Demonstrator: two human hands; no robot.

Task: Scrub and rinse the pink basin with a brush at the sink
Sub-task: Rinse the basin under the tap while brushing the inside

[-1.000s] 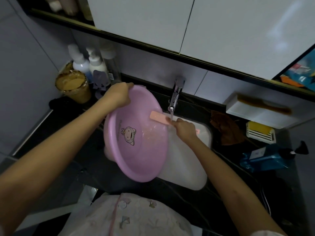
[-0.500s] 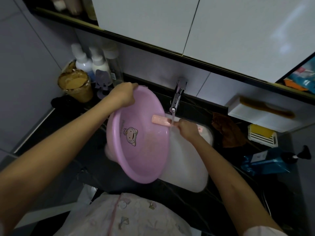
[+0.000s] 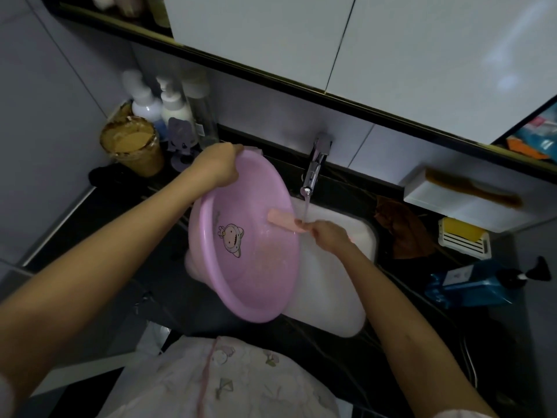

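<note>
The pink basin (image 3: 259, 267) with a cartoon figure inside stands tilted on its edge over the left side of the white sink (image 3: 328, 297). My left hand (image 3: 218, 167) grips its upper rim. My right hand (image 3: 327, 236) holds a pink brush (image 3: 281, 221) by its handle, the head lying against the basin's inner wall near the right rim. Water runs from the chrome tap (image 3: 315, 170) and falls just beside the brush and my right fingers.
Bottles (image 3: 171, 110) and a brown jar (image 3: 132, 146) stand at the back left of the dark counter. On the right lie a brown cloth (image 3: 404, 233), a yellow soap in a white dish (image 3: 464, 236), a blue pump bottle (image 3: 479, 285) and a white shelf with a comb (image 3: 470, 191).
The brush head has slid a little lower along the basin's inner wall, while the basin stays tilted in my left hand. The water keeps running.
</note>
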